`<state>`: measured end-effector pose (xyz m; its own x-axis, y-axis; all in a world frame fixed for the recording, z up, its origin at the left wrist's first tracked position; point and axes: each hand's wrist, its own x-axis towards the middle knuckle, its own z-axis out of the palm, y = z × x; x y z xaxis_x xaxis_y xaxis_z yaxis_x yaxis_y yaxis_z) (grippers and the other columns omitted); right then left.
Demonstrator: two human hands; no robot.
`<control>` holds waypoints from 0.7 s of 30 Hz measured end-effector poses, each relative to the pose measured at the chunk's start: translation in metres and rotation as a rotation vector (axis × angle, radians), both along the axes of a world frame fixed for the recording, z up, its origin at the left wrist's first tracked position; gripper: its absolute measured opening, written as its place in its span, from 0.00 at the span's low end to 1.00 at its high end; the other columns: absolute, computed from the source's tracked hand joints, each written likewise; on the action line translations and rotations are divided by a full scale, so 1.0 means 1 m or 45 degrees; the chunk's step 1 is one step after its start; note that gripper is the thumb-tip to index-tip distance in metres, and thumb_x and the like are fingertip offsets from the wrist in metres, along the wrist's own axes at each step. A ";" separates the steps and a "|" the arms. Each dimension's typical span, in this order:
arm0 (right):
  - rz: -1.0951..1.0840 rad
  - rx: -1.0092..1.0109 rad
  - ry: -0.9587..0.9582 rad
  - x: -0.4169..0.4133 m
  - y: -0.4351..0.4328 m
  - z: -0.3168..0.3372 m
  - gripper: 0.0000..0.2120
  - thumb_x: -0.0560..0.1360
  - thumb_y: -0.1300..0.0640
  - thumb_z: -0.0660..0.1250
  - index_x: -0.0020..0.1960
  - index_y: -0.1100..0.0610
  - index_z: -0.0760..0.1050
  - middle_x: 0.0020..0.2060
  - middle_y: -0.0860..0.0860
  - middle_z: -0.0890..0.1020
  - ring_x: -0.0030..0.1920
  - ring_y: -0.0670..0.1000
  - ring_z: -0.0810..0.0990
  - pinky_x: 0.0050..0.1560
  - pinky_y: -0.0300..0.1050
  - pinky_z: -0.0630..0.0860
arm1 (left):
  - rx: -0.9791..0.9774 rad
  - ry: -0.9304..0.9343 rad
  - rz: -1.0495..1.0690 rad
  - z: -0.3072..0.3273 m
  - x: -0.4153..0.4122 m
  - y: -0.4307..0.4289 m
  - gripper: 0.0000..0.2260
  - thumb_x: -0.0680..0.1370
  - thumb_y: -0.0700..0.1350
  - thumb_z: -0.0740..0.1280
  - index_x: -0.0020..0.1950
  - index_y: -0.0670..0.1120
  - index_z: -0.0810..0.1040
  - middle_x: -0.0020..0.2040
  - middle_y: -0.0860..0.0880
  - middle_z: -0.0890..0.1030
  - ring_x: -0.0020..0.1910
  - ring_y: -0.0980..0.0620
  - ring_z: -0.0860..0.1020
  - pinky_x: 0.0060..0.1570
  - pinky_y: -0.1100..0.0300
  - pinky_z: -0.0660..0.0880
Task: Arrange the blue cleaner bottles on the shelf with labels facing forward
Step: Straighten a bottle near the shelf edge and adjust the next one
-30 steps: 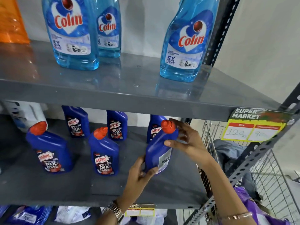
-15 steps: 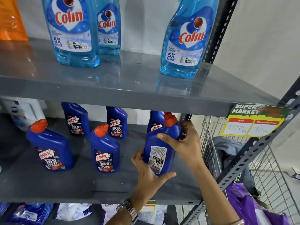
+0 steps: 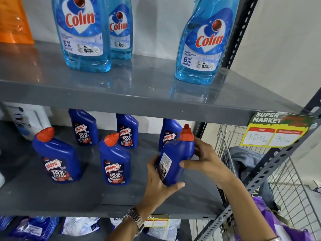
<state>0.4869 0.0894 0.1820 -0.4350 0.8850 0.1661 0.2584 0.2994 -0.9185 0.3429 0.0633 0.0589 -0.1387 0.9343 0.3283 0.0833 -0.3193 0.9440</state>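
Note:
A dark blue cleaner bottle (image 3: 178, 157) with an orange cap stands at the right of the grey middle shelf (image 3: 86, 197). Its white back label faces front-left. My left hand (image 3: 159, 185) grips its base from the front and my right hand (image 3: 203, 157) holds its right side. Two more blue bottles, one (image 3: 57, 155) at front left and one (image 3: 114, 160) in the middle, show their front labels. Three stand in the back row, at left (image 3: 84, 127), centre (image 3: 127, 131) and right (image 3: 169, 133), labels forward; the held bottle partly hides the right one.
Three light blue glass-cleaner bottles (image 3: 203, 46) stand on the upper shelf (image 3: 147, 94), beside an orange bottle (image 3: 13, 21). A price tag (image 3: 274, 131) hangs at the shelf's right edge. A wire cart (image 3: 251, 171) with cloth stands to the right. A white container (image 3: 27, 119) sits at the back left.
Both hands have turned the held bottle on the shelf; its white back label has swung from facing front to facing front-left. The view has shifted slightly.

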 end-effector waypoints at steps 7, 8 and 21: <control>-0.121 0.073 0.006 -0.003 0.006 0.000 0.27 0.54 0.51 0.79 0.52 0.50 0.78 0.54 0.54 0.81 0.57 0.53 0.79 0.60 0.54 0.75 | -0.063 -0.011 -0.179 0.011 -0.016 0.010 0.29 0.62 0.37 0.73 0.57 0.57 0.67 0.57 0.52 0.76 0.53 0.59 0.78 0.44 0.63 0.79; -0.165 0.116 -0.017 -0.004 0.007 0.000 0.27 0.53 0.50 0.79 0.51 0.48 0.77 0.52 0.52 0.82 0.56 0.51 0.79 0.61 0.53 0.74 | -0.058 0.015 -0.191 0.011 -0.018 0.011 0.28 0.62 0.38 0.73 0.56 0.59 0.68 0.57 0.51 0.76 0.53 0.57 0.78 0.46 0.61 0.79; -0.488 0.375 -0.148 -0.032 0.006 -0.026 0.29 0.51 0.50 0.83 0.43 0.40 0.68 0.45 0.47 0.81 0.46 0.47 0.81 0.49 0.45 0.78 | -0.274 0.242 -0.370 0.004 -0.031 0.021 0.25 0.71 0.36 0.71 0.55 0.62 0.66 0.54 0.58 0.76 0.50 0.65 0.78 0.44 0.71 0.77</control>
